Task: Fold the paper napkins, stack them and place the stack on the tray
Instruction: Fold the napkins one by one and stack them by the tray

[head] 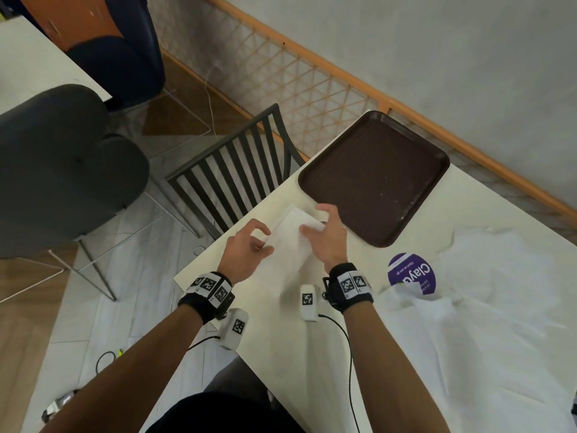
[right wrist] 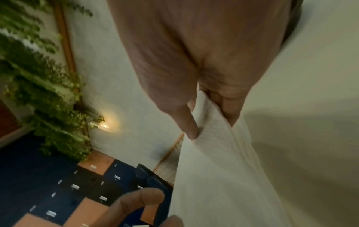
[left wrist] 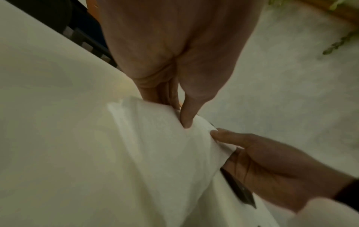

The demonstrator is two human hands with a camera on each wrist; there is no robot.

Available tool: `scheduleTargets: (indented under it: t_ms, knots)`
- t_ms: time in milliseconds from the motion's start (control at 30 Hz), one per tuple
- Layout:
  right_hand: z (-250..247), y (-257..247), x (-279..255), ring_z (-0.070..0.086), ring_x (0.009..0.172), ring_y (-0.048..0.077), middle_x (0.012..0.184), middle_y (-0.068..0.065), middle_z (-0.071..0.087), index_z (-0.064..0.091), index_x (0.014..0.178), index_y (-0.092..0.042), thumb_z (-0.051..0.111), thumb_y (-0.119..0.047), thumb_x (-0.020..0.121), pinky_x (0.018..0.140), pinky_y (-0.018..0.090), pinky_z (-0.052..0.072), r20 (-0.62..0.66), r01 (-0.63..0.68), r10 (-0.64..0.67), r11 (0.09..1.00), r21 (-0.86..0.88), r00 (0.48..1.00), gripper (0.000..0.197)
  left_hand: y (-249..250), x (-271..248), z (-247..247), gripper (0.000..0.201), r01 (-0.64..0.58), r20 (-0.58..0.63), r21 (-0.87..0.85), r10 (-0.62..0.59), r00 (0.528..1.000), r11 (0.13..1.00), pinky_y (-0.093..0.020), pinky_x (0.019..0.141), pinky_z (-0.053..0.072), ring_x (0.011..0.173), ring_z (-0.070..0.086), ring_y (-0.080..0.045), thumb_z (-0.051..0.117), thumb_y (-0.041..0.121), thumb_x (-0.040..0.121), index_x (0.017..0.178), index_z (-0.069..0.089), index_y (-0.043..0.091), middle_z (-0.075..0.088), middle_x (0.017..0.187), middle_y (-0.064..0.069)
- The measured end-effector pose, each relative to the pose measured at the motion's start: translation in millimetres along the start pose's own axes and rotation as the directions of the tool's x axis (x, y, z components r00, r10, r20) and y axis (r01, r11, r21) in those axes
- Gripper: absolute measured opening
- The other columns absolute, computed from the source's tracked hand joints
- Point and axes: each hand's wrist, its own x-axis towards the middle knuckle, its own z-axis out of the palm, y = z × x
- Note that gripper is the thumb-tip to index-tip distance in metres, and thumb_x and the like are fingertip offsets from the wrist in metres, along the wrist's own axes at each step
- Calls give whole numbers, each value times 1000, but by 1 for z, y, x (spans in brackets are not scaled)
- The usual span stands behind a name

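Note:
A white paper napkin (head: pixel 288 237) hangs in the air between my two hands, just in front of the brown tray (head: pixel 374 176), which holds nothing. My left hand (head: pixel 261 243) pinches the napkin's left edge; in the left wrist view the thumb and fingers of the left hand (left wrist: pixel 180 118) close on the napkin (left wrist: pixel 155 145). My right hand (head: pixel 315 228) grips the napkin's far right corner. In the right wrist view the right hand (right wrist: pixel 202 122) pinches the sheet between thumb and fingers, and the napkin (right wrist: pixel 223 169) drapes down below them.
A purple round-labelled pack (head: pixel 412 273) lies to the right of my hands among crumpled white wrapping (head: pixel 484 307). A dark slatted chair (head: pixel 237 176) stands at the table's left edge, with a grey padded chair (head: pixel 62 170) beyond. A wall with a wooden rail runs behind the tray.

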Motion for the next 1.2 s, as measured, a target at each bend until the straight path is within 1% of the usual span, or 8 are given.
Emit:
scheduleTargets:
  t_ms: [133,233,367,467,700,900,1100,1200]
  knots:
    - [18,-6,9,60,106,22,114,4,63,52,141,-24,73,-12,101,89,31,46,-42,62,-68,990,-130,997,46,-11,6,-8,12,-52,-19,110,55,998,993,-19,76,54,75,72,-3,81,21,93,90,74,31,78,84,8]
    - [27,-6,16,60,105,27,116,13,67,48,139,-23,68,-13,103,90,37,49,-71,61,-84,960,-274,994,42,-14,12,-9,7,-91,-19,202,96,995,975,-11,78,51,76,68,0,78,17,95,98,76,23,73,86,8]
    - [33,-4,15,58,122,36,130,15,64,49,137,-19,69,-11,100,103,51,53,-49,93,-125,903,-418,991,42,-19,13,-1,11,-158,-29,416,186,982,896,-36,97,53,93,58,-17,75,18,96,107,75,20,58,107,0]
    - [16,-6,1,57,121,36,131,10,63,57,132,-19,76,-20,96,101,49,52,-132,155,-251,854,-497,959,41,-12,0,13,18,-217,-100,583,335,937,783,-42,98,46,110,45,-28,76,23,94,112,72,23,51,120,-5]
    - [-80,14,-90,66,98,12,104,-8,73,66,108,-25,73,-33,101,85,27,51,-166,296,-386,868,-400,908,12,36,-54,75,11,-411,52,277,414,909,868,-26,82,47,89,60,-13,73,21,96,100,68,30,64,95,12]
    - [-176,81,-132,71,96,18,102,-6,75,67,106,-25,73,-30,101,81,34,57,-252,177,-310,881,-438,917,10,64,-97,170,5,-408,200,226,368,908,885,-40,85,59,85,67,-8,71,29,96,101,69,29,72,94,14]
    - [-228,148,-131,62,117,43,127,13,65,56,131,-17,71,-34,100,96,52,51,-289,-100,-113,771,-629,951,39,85,-98,256,48,-368,269,416,274,923,831,-47,107,48,127,52,-27,66,38,101,144,57,20,58,141,-2]
    - [-238,170,-131,58,124,43,135,15,60,47,140,-15,73,-42,98,100,53,48,-287,-213,11,695,-686,958,56,88,-99,279,56,-377,285,551,257,923,744,-47,108,42,133,45,-29,65,42,101,150,49,20,53,143,-4]
